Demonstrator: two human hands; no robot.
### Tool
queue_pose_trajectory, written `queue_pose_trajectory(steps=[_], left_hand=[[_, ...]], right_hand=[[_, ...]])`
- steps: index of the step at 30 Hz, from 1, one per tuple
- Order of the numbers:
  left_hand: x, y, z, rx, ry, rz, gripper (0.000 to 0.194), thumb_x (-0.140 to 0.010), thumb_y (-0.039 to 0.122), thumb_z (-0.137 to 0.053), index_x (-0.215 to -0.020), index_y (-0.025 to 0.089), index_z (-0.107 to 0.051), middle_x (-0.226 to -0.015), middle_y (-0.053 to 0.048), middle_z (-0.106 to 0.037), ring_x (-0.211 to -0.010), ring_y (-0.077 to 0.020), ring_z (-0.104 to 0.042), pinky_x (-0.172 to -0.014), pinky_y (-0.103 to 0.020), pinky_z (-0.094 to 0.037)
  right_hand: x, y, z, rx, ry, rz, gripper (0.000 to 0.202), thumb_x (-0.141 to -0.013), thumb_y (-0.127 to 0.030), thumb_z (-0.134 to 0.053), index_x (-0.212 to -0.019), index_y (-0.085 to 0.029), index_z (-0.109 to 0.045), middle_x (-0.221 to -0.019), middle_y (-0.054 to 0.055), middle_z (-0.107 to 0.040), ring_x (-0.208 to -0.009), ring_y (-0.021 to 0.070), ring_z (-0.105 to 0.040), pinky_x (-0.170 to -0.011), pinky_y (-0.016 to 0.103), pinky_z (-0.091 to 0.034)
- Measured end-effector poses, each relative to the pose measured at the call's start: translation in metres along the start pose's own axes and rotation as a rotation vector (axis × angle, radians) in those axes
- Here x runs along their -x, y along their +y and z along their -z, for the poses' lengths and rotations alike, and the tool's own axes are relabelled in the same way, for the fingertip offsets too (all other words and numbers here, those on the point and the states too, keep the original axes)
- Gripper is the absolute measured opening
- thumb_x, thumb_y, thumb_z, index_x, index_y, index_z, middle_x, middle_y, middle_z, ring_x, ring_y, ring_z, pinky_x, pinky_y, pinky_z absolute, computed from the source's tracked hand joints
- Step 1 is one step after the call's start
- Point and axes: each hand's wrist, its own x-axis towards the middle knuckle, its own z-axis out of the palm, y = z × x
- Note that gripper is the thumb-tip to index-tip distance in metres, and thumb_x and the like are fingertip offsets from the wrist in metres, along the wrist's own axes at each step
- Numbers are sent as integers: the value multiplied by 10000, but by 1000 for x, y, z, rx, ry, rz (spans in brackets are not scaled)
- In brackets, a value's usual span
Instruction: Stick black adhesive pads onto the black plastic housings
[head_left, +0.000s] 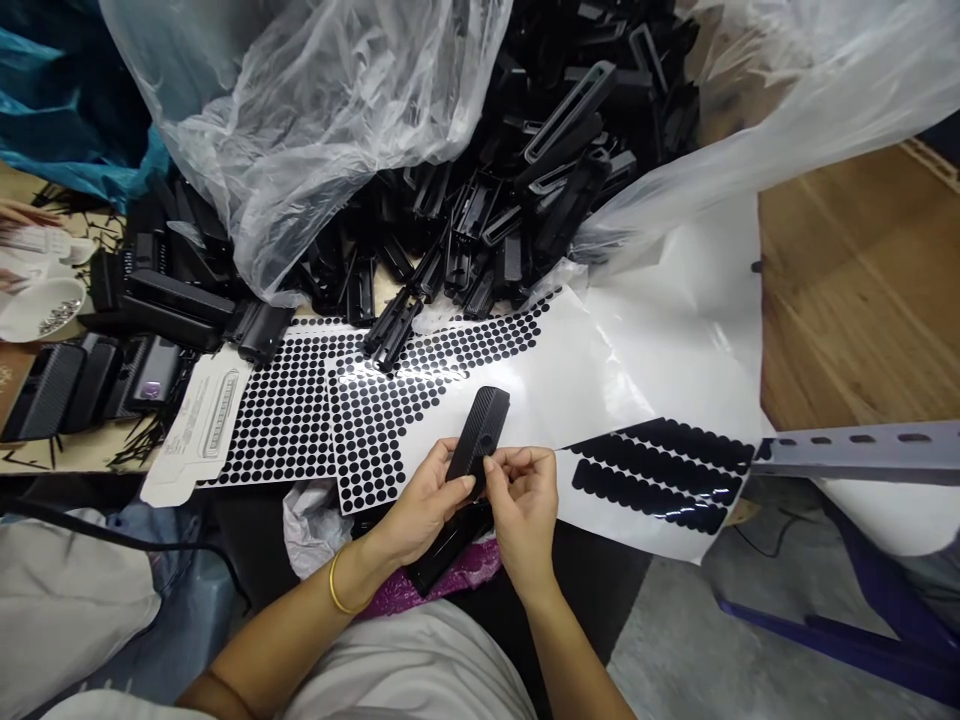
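- The left hand (429, 500) pinches the lower end of a slim black part (478, 432) with a ribbed-looking face, its thumb on the face; the fingers behind are mostly hidden.
- The right hand (523, 500) has its thumb and curled forefinger close together at the part's lower right side; whether they grip it, or hold something tiny, I cannot tell.
- The part is held tilted near the front edge of the surface (82, 458), before a dotted sheet (371, 450). A round dark mark shows beside the right thumb; sticker or hole is unclear.
- The sheets and clutter hide most of the surface's front edge. The dotted sheet overlaps another dotted sheet (277, 420) to its left, covering some of its dots.
- Toward the back edge, a clear plastic bag (337, 130) partly veils a heap of black parts (555, 190), cut off by the top of the view.
- Near the front left, a printed card (199, 425) carries writing too small to read; a white bowl (37, 312) is cut off at the side, its small contents indistinct.
- Below the hands, a dark piece (450, 550) over magenta wrapping (480, 568) is partly covered by the forearms.
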Motion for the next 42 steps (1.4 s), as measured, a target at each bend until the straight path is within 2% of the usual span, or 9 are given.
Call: queue_pose_trajectory(steps=[12, 18, 21, 26, 31, 33, 37, 40, 42], left_hand=[[2, -1, 3, -70, 72, -39, 307, -745, 257, -667, -1007, 199, -519, -986, -45, -632, -925, -171, -601, -862, -314, -432], [22, 32, 28, -740, -78, -6, 281, -701, 240, -688, -978, 211, -652, -947, -58, -675, -912, -226, -622, -856, -334, -441], [12, 56, 31, -976, 108, -185, 241, -732, 315, -663, -953, 220, -686, -1044, -78, -671, -975, -255, -599, -905, -356, -408], [-50, 87, 31, -1193, 597, -726, 375, -762, 260, -628, -1126, 186, -580, -1163, -113, -598, -1168, -284, -456, -1018, -399, -288], [-80, 102, 39, -1541, 662, -462, 217, -785, 226, -591, -990, 156, -590, -715, -35, -614, -706, -210, -574, -705, -326, -413], [-73, 102, 41, -1533, 657, -448, 116, -798, 291, -580, -820, 177, -592, -543, 29, -505, -552, -161, -504, -605, -280, -376], [-49, 92, 45, -1282, 602, -570, 265, -819, 368, -532, -628, 192, -480, -517, 55, -412, -502, -107, -409, -551, -239, -341], [-36, 77, 49, -988, 568, -647, 255, -829, 365, -518, -653, 185, -480, -711, 12, -526, -662, -109, -485, -641, -230, -390], [-30, 65, 49, -691, 507, -557, 226, -837, 399, -507, -756, 188, -514, -813, -4, -567, -719, -111, -525, -674, -234, -413]], right_hand=[[-6, -1, 8, 402, -52, 173, 116, -789, -251, -572, -820, -226, -463, -777, -14, -491, -613, 117, -455, -585, 267, -414], [-21, 0, 36, 265, 118, 166, 155, -779, -291, -595, -852, -217, -480, -771, -23, -472, -627, 110, -461, -595, 252, -409], [-20, 0, 35, 255, 74, 174, 129, -785, -279, -591, -828, -213, -489, -756, -19, -488, -623, 110, -467, -583, 244, -409], [-12, -1, 8, 370, -149, 253, 31, -829, -221, -517, -803, -214, -502, -691, -24, -511, -563, 108, -464, -540, 237, -408], [-18, 5, -28, 646, -356, 455, 98, -853, -154, -436, -818, -207, -511, -781, 26, -570, -696, 154, -543, -608, 267, -451], [-25, 10, -44, 800, -373, 527, 118, -860, -139, -423, -847, -197, -525, -809, 53, -587, -765, 187, -558, -656, 297, -462], [-40, 16, -67, 1071, -322, 505, 66, -845, -151, -483, -835, -180, -542, -812, 93, -605, -771, 232, -559, -651, 340, -449], [-47, 12, -66, 1007, -360, 410, 55, -830, -163, -514, -784, -190, -524, -786, 71, -598, -738, 214, -552, -615, 314, -425], [-48, 7, -57, 819, -415, 323, 86, -827, -184, -520, -744, -202, -502, -732, 31, -576, -676, 179, -533, -592, 287, -408]])
